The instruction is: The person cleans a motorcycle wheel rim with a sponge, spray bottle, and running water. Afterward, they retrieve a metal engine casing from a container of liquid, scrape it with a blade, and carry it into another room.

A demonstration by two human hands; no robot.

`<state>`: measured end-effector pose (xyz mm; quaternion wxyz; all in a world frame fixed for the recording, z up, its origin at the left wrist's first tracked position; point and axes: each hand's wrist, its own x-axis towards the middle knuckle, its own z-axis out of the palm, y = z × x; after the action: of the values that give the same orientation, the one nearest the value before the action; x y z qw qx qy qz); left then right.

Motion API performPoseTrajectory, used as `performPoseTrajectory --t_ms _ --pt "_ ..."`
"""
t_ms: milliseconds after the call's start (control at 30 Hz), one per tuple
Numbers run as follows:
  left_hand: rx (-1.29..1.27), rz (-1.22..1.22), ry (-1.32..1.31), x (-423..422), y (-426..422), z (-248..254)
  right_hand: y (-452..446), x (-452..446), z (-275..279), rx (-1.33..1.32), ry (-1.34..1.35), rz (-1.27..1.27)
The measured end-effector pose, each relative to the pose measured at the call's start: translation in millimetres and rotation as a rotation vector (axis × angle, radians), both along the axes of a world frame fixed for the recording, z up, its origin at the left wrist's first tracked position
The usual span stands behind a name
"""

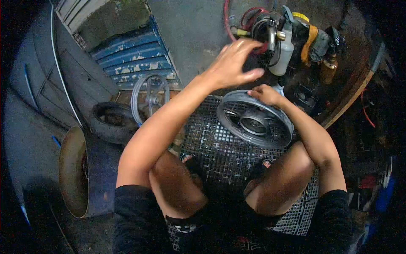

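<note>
My right hand grips the far rim of a grey spoked wheel, which stands tilted on a wet grid mat between my feet. The thumb lies on the near side of the rim. Stretched forward, my left hand is open, its fingers and thumb spread apart. Its fingertips come close to a dark tool with metal fittings and a red part; I cannot tell whether they touch. Just right of that tool is a translucent spray bottle.
Left of my arm are a second spoked wheel, a black tyre and a rusty metal drum. A worn blue corrugated panel leans behind. An orange cloth and a brown bottle stand back right. A red hose hangs above.
</note>
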<state>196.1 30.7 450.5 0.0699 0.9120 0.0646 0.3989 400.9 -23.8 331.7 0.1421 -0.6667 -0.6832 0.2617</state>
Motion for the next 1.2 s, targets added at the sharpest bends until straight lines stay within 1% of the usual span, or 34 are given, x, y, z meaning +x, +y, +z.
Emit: performPoseTrajectory --t_ms 33,67,100,133,167,233,300,333,433,500,533,567,600,633,700,767,800,833,867,900,933,967,1033,1067,1133,1167,1200 --pt "0.011 0.044 0.081 -17 5 -29 -8 -4 11 0.019 0.002 0.047" --pt "-0.043 0.064 0.266 -36 13 -58 -3 1 6 0.046 0.030 0.133" --pt "-0.095 0.197 0.445 -50 17 -90 -9 -5 17 0.069 0.069 0.151" --pt "-0.198 0.214 0.567 -62 22 -111 -11 -9 26 0.040 0.077 0.173" --pt "-0.190 0.248 0.632 -70 24 -124 -12 -13 34 0.015 0.085 0.196" --pt "-0.369 0.152 0.630 -79 26 -123 -15 -18 44 0.090 0.167 0.255" --pt "-0.509 0.190 0.590 -86 22 -115 -18 -26 53 0.145 0.251 0.269" --pt "-0.575 0.211 0.571 -89 19 -107 -19 -30 59 0.194 0.200 0.273" --pt "-0.476 0.379 0.343 -104 -12 -90 -24 -44 77 0.345 0.103 0.318" --pt "-0.393 0.348 0.240 -117 -17 -88 -28 -54 87 0.453 0.029 0.377" --pt "-0.370 0.417 0.304 -122 -26 -73 -35 -65 95 0.477 0.012 0.329" --pt "-0.332 0.381 0.241 -127 -21 -73 -30 -67 94 0.436 -0.007 0.293" --pt "-0.287 0.325 0.185 -133 -18 -66 -32 -74 97 0.535 0.032 0.279" --pt "-0.220 0.368 0.164 -136 -12 -61 -29 -79 100 0.561 0.041 0.247" --pt "-0.201 0.369 0.159 -148 -10 -27 -6 -72 98 0.548 0.105 0.223" --pt "-0.136 0.404 0.155 -159 2 -1 11 -80 101 0.745 0.285 0.206" --pt "-0.113 0.452 0.191 -167 10 13 16 -82 118 0.776 0.296 0.240" --pt "-0.086 0.552 0.214 -180 5 32 6 -94 135 0.793 0.325 0.179" --pt "-0.079 0.607 0.221 -194 7 45 1 -105 139 0.912 0.351 0.172" --pt "-0.126 0.671 0.231 -212 -1 64 -1 -112 141 1.030 0.377 0.163" --pt "-0.124 0.749 0.204 -230 -6 79 -1 -113 136 1.018 0.395 0.162" --pt "-0.030 0.781 0.127 -251 -5 89 1 -114 131 1.004 0.351 0.177" --pt "-0.154 0.961 0.068 -295 -18 123 10 -116 119 0.985 0.257 0.211" --pt "-0.134 1.066 0.022 -317 -37 143 19 -119 111 1.011 0.263 0.209" --pt "-0.068 1.239 -0.061 -367 -48 168 31 -123 99 0.930 0.278 0.242" --pt "-0.106 1.348 -0.124 -388 -59 178 36 -126 92 0.899 0.287 0.249" --pt "-0.009 1.443 -0.153 -415 -66 186 37 -131 92 0.817 0.282 0.254"
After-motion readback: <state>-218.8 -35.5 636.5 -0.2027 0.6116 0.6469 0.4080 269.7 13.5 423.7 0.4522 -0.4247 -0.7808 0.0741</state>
